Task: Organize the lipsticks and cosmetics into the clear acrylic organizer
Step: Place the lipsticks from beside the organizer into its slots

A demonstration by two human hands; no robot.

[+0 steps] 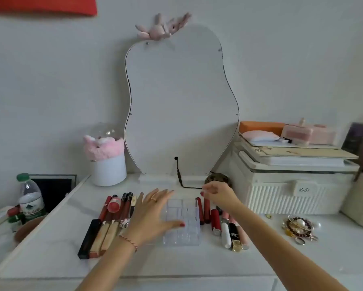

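Left grip (pixel 153 215) lies released, fingers spread flat on the clear acrylic organizer (pixel 183 223) mid-bench (pixel 239 263). Right grip (pixel 218 193) hovers loose over two dark red tubes (pixel 203 211), grasping nothing. More lipsticks (pixel 115 208) lie toward the left edge, others (pixel 232 232) right of the organizer.

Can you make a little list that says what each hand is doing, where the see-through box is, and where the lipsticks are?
left hand: fingers spread, resting on the clear organizer
right hand: fingers curled loosely above the red tubes, holding nothing I can see
organizer: middle of the white table, looks empty
lipsticks: rows lying on both sides of the organizer
behind: wavy mirror
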